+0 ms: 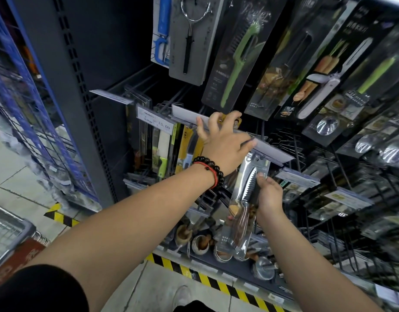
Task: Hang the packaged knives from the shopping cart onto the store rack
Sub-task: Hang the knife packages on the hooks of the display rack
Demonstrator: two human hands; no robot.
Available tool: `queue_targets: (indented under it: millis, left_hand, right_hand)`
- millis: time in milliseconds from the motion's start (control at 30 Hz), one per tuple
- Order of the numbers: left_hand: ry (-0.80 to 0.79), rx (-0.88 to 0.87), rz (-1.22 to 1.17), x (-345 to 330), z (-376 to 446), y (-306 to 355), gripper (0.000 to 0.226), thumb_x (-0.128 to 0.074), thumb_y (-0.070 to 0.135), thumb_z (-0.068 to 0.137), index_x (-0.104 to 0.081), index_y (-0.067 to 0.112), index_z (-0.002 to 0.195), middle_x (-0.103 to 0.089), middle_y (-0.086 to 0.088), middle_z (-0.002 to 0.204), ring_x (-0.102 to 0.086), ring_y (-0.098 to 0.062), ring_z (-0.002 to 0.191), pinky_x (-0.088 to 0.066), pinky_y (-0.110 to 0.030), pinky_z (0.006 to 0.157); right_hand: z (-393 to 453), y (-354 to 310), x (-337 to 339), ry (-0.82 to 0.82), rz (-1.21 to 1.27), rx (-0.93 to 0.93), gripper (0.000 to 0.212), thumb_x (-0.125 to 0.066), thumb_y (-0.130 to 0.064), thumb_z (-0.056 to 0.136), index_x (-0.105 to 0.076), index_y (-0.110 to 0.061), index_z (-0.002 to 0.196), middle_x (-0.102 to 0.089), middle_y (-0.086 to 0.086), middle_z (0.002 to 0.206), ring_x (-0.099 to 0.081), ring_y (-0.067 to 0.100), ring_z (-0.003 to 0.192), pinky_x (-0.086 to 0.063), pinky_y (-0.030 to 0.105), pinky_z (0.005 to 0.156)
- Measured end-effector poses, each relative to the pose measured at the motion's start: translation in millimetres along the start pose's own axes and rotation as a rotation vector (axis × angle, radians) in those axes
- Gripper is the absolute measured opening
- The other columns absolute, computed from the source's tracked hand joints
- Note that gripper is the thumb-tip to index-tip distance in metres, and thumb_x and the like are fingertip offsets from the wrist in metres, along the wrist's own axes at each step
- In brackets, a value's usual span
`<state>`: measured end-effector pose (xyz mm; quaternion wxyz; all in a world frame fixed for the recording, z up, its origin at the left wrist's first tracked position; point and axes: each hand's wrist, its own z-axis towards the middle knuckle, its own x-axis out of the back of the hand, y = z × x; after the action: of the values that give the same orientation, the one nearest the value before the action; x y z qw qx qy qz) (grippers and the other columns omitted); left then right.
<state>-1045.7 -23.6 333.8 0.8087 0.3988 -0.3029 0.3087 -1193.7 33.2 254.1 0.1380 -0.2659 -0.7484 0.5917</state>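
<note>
Store rack (86,91), dark metal upright with perforated slots, hung with packaged kitchen tools on hooks; upper rows run out of the top and right edges and are blurred toward the right. Packaged knife (243,206): serrated blade with brown handle in a clear sleeve, upright, top edge just below a grey price-tag strip (272,152); whether its hang hole is on a hook cannot be told, the hook being hidden behind the strip and the left hand. Right hand (269,194): fingers curled round the right edge of the packaged knife at mid-height, fingertips hidden behind the sleeve. Left hand (225,134): raised at the price-tag strip, thumb touching its lower edge, fingers bent over the top; a small yellow-and-black card edge shows between the fingers, and it is not clear that they pinch anything. Bead bracelet (210,171), black with a red cord, on the left wrist. Neighbouring knife packages (171,149), left of the left hand, partly covered by a label reading 15.00. Shopping cart (11,230): only a corner of the grey wire basket visible at lower left, contents out of view. Hazard tape (207,278), yellow and black, along the rack base.
</note>
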Motion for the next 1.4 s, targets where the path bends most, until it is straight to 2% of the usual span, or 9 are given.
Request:
queue_targets:
  millis: [67,133,267,367,633,933,1033,1200,1400]
  left_hand:
    - [0.006,0.002,0.000,0,0,0,0.036,-0.041,0.056,0.094,-0.065,0.037,0.076,-0.028,0.009,0.150,-0.008,-0.028,0.135,0.014,-0.062,0.107]
    - [0.007,-0.002,-0.003,-1,-1,-1,0.037,-0.040,0.057,0.094,-0.066,0.037,0.077,-0.029,0.009,0.149,-0.008,-0.028,0.134,0.014,-0.062,0.107]
    - [0.015,-0.009,-0.006,-1,-1,-1,0.038,-0.039,0.058,0.094,-0.067,0.036,0.078,-0.029,0.010,0.149,-0.008,-0.027,0.134,0.014,-0.062,0.106]
    - [0.013,-0.017,0.011,-1,-1,-1,0.040,-0.038,0.059,0.094,-0.068,0.036,0.080,-0.029,0.010,0.149,-0.010,-0.029,0.133,0.011,-0.064,0.106]
    - [0.010,-0.030,0.010,-1,-3,-3,0.037,-0.038,0.059,0.094,-0.067,0.038,0.083,-0.027,0.009,0.150,-0.010,-0.030,0.135,0.011,-0.065,0.106]
    - [0.023,-0.052,0.039,-4,-2,-7,0.032,-0.040,0.057,0.094,-0.068,0.042,0.091,-0.026,0.009,0.151,-0.011,-0.031,0.135,0.013,-0.064,0.107]
    - [0.018,-0.072,0.017,-5,-3,-10,0.024,-0.044,0.053,0.094,-0.065,0.046,0.104,-0.023,0.009,0.153,-0.008,-0.030,0.137,0.013,-0.064,0.107]
    - [0.010,-0.130,0.073,-5,-8,-20,0.049,-0.050,0.050,0.092,-0.036,0.048,0.139,-0.016,0.009,0.155,-0.003,-0.027,0.141,0.011,-0.062,0.110]
    - [0.035,-0.241,0.125,-4,-17,-32,0.038,-0.064,0.032,0.083,-0.059,0.042,0.119,-0.026,0.001,0.152,-0.013,-0.038,0.140,-0.001,-0.071,0.108]
  right_hand:
    - [2,6,2,-0.001,0.017,0.004,0.013,-0.065,-0.027,0.088,-0.064,-0.014,0.086,-0.067,0.005,0.101,-0.056,0.034,0.118,-0.034,0.054,0.109]
    - [2,13,4,-0.026,0.004,-0.002,0.030,-0.068,-0.037,0.080,-0.064,-0.013,0.098,-0.064,0.011,0.118,-0.051,0.037,0.127,-0.033,0.056,0.109]
    - [0,14,3,-0.066,-0.027,0.003,0.021,-0.065,-0.038,0.087,-0.063,-0.018,0.081,-0.062,0.009,0.108,-0.053,0.031,0.110,-0.036,0.051,0.102]
    - [2,13,3,-0.053,-0.051,-0.001,0.023,-0.064,-0.041,0.084,-0.063,-0.020,0.078,-0.069,0.010,0.109,-0.055,0.037,0.121,-0.033,0.060,0.109]
    - [38,23,2,-0.023,0.004,-0.013,0.061,-0.069,-0.049,0.074,-0.060,-0.010,0.120,-0.055,0.013,0.140,-0.047,0.037,0.133,-0.033,0.059,0.109]
    - [37,9,-12,0.003,-0.061,-0.077,0.040,-0.062,-0.035,0.093,-0.058,-0.008,0.122,-0.069,0.010,0.116,-0.066,0.029,0.105,-0.051,0.050,0.096]
    - [42,6,-17,-0.007,-0.099,-0.089,0.033,-0.056,-0.034,0.097,-0.060,-0.010,0.120,-0.069,0.009,0.114,-0.065,0.029,0.105,-0.050,0.049,0.095]
    - [45,-4,-26,-0.014,-0.212,-0.096,0.055,-0.049,-0.044,0.099,-0.040,-0.017,0.146,-0.043,0.009,0.150,-0.042,0.032,0.136,-0.034,0.053,0.111]
    - [39,-9,-24,-0.107,-0.287,-0.043,0.027,-0.044,-0.049,0.098,-0.055,-0.029,0.112,-0.051,0.002,0.138,-0.046,0.024,0.124,-0.031,0.055,0.111]
